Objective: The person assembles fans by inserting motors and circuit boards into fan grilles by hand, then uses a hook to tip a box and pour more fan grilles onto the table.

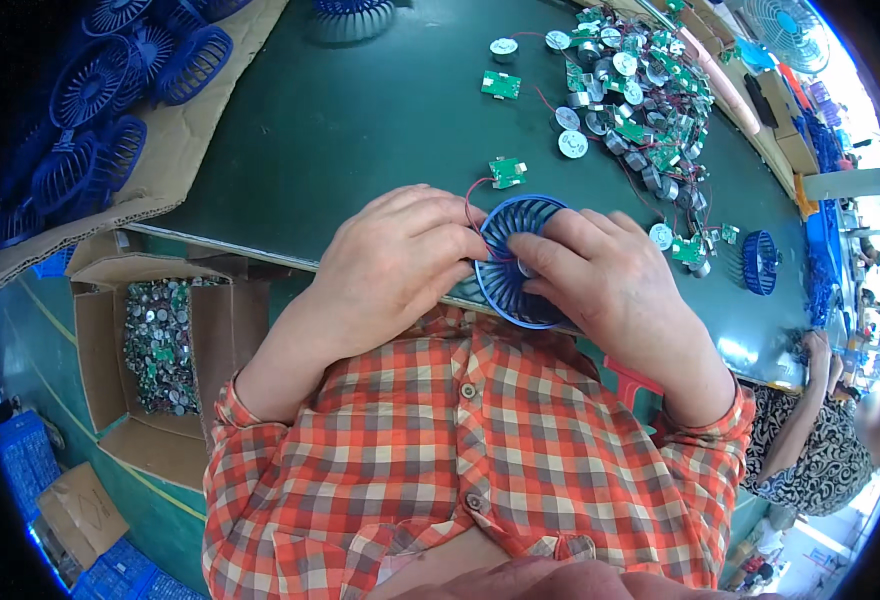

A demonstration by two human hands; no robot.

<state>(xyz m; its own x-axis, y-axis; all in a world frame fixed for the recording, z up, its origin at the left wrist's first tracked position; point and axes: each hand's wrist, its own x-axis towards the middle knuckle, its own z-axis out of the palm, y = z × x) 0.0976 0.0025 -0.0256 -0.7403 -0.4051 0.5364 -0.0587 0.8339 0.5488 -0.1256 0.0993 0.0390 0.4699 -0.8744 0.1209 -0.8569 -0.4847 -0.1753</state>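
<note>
A round blue plastic fan grille (pixel 508 301) stands at the table's near edge, between my two hands. My left hand (pixel 400 262) is closed at its left rim, with the fingertips by a thin red wire. The fingers of my right hand (pixel 610 272) reach inside the grille, closed around a small silvery motor (pixel 527 268) that is mostly hidden under them. Red wire runs from the grille to a small green circuit board (pixel 507 172) lying on the table just beyond.
A heap of motors with circuit boards (pixel 650 100) covers the table's far right. Another blue grille (pixel 760 262) stands at right. Blue grilles (pixel 90 85) fill a cardboard box at far left; below it, an open carton (pixel 100 350) holds more motors. A co-worker (pixel 810 440) sits at right.
</note>
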